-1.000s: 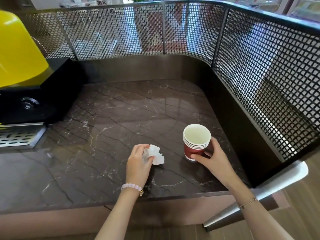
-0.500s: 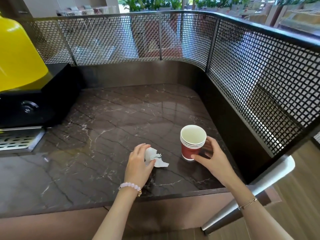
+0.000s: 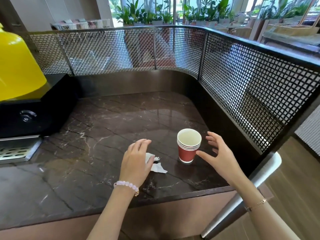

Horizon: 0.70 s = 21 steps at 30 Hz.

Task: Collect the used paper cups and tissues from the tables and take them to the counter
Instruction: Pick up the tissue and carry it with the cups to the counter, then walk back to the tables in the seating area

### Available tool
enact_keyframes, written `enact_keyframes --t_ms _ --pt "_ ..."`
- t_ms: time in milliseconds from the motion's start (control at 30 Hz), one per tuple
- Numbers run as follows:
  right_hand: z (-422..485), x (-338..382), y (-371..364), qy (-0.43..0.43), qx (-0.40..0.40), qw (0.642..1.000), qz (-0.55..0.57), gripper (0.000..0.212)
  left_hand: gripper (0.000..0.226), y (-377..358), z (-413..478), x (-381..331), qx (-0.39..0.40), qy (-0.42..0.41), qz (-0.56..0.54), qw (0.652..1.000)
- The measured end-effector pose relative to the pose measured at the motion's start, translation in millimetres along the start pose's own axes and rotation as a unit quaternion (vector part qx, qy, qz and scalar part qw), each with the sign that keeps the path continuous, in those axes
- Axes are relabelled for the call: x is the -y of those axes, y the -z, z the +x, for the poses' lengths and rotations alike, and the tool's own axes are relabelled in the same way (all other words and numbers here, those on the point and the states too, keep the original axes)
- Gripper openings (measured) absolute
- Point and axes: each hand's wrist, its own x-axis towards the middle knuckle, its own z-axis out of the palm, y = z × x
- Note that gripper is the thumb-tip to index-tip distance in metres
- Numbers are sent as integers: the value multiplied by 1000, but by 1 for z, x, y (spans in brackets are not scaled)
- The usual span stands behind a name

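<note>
Dark veined marble counter (image 3: 107, 135) bounded at rear and right by a perforated metal screen (image 3: 225, 70). Right hand (image 3: 220, 156), fingers (image 3: 210, 138) spread and released, beside but apart from a stack of red paper cups (image 3: 188, 146) standing upright near the counter's front right; left hand (image 3: 136, 161), fingers loosely extended, resting over a crumpled white tissue (image 3: 156, 166) lying on the counter just left of the cups, contact not discernible. At far left, a yellow dome (image 3: 15, 66) on a black machine (image 3: 34, 115) above a metal drip tray (image 3: 15, 151).
</note>
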Motion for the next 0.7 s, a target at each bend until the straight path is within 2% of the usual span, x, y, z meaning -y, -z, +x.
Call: enact_keyframes --t_ms 167,400,700 --pt "-4 27 14 49 -51 997 -43 64 39 21 8 -16 -68 -41 44 996" --pt "-14 63 19 130 -89 971 -178 63 37 45 9 -26 -100 -72 116 986" --pt "-33 91 12 182 -119 930 -294 58 39 69 2 -22 -126 -91 135 979"
